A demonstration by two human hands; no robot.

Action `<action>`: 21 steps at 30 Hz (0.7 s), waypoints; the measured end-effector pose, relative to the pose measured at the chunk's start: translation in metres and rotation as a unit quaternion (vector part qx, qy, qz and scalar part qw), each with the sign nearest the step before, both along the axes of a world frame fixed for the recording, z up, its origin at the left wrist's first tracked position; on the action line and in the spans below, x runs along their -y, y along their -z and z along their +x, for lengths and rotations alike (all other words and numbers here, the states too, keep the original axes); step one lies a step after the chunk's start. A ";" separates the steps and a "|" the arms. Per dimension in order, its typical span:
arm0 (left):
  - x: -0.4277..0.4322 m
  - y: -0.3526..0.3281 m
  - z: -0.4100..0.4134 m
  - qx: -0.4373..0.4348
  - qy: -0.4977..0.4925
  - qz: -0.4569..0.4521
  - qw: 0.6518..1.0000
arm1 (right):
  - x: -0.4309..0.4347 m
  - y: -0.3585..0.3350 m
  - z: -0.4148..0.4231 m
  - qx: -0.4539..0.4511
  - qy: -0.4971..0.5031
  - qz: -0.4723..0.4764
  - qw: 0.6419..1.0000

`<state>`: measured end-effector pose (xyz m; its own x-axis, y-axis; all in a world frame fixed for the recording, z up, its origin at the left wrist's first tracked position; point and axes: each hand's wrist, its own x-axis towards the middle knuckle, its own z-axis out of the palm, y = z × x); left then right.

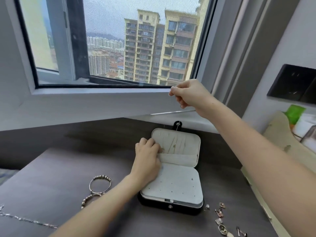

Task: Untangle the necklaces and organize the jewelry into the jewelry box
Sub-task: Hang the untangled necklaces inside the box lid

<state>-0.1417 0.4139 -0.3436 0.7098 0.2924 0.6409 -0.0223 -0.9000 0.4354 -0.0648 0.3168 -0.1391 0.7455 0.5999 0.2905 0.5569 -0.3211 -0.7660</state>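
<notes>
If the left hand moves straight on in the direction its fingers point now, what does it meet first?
Probably the thin gold necklace on the pale lining of the open jewelry box lid. The left hand rests at the lid's left edge, fingers curled toward that chain; depth is unclear.

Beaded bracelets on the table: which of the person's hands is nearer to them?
Left. The left hand rests on the open jewelry box, just right of the bracelets; the right hand is raised by the window sill, pinching a necklace, far beyond them.

Jewelry box (172, 185) — matt cloth lining; metal bracelets (100, 184).
</notes>
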 end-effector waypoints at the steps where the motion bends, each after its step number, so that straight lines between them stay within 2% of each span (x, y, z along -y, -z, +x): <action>1: 0.001 0.000 -0.001 0.011 0.010 -0.018 1.000 | -0.001 0.005 0.002 -0.003 -0.003 -0.003 1.000; 5: 0.001 -0.003 -0.005 0.043 0.031 -0.039 0.998 | -0.004 0.022 0.004 -0.007 -0.016 -0.016 1.000; 17: 0.001 0.000 0.000 0.055 0.009 -0.024 0.998 | -0.001 0.080 -0.005 0.028 -0.025 -0.090 0.995; 21: 0.000 -0.010 0.001 0.085 -0.028 -0.075 0.993 | 0.001 0.097 -0.005 0.056 -0.019 -0.126 0.990</action>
